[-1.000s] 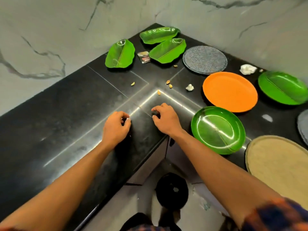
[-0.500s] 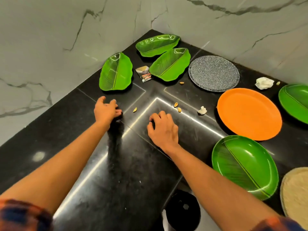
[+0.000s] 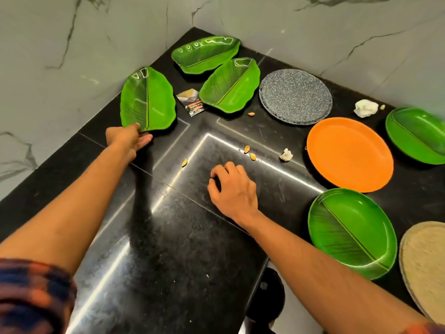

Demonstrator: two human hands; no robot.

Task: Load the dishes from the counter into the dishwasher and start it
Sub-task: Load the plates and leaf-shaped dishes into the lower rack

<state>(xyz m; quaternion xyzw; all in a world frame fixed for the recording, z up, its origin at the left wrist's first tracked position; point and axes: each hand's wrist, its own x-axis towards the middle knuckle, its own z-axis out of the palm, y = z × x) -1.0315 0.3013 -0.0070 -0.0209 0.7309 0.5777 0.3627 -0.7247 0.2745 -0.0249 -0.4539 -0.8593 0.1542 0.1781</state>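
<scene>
On the black surface [image 3: 168, 249], the leaf-shaped green plate [image 3: 149, 100] lies at ten o'clock by the wall. It is probably light, stiff and slippery, so take its near rim. Your left hand [image 3: 130, 139] pinches that rim, thumb on top. Your right hand [image 3: 232, 191] rests clenched at centre, nothing visible in it.

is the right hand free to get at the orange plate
Likely yes: right hand rests on the counter, and only bare counter and a white scrap lie between it and the orange plate.
</scene>
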